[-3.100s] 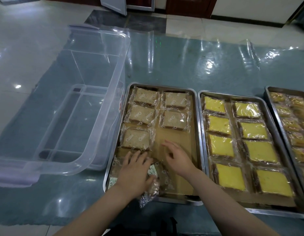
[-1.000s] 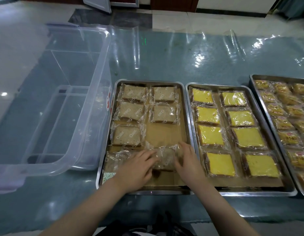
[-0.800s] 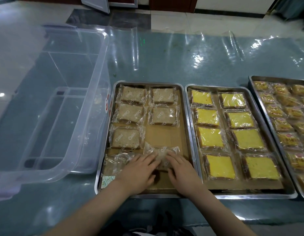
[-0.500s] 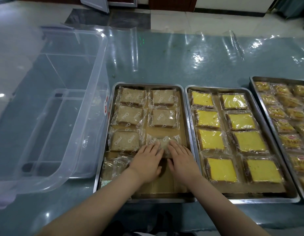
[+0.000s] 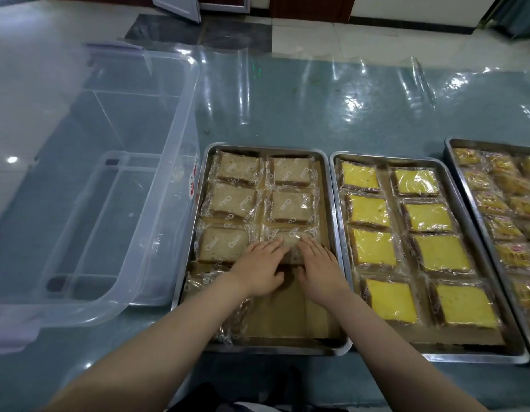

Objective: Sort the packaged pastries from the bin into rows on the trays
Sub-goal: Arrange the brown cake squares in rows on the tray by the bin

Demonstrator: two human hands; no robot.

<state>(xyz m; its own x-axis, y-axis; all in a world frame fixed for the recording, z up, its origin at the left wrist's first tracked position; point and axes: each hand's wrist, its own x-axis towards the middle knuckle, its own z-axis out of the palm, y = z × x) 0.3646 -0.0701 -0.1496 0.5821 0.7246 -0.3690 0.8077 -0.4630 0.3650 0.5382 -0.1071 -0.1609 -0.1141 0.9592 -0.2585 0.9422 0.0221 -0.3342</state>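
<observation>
Both hands lie flat on one wrapped brown pastry in the left tray. The left hand has its fingers straight and close together, pressing on the pastry's near-left part; the right hand mirrors it on the near-right part, fingers straight too. Neither hand curls round the wrapper — they press down on it, thumbs tucked toward each other at the near edge.

That pastry sits in the right column, third from the far end, touching the brown pastry beyond it and just beside the third one of the left column. Five other brown pastries lie in two neat columns on brown paper lining the tray. Near the tray's near-left corner more wrapped pieces lie loose, partly hidden under the left forearm.

Just right of this tray, touching it, stands the middle tray with eight yellow pastries in two columns of four. A third tray at the far right holds smaller golden packets, cut off by the edge of view.

Left of the trays a clear bin stands on the blue-green table — nothing shows inside it
</observation>
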